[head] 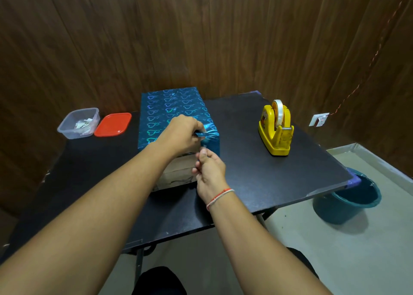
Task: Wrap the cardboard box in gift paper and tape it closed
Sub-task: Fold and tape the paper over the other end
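One box (176, 174), mid-table: top and sides papered, near end bare. Your left hand (181, 133) pinches the gift paper (169, 113) flap at that corner; right hand (209, 167) pinches something small, likely tape. End folds remain, I judge.

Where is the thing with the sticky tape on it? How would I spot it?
Look at the black table, on its right side, past the blue wrapped box. The tape dispenser stands there alone, with no hand on it. It is bright yellow with a clear roll of tape on top; the tub and red lid lie on the far left.
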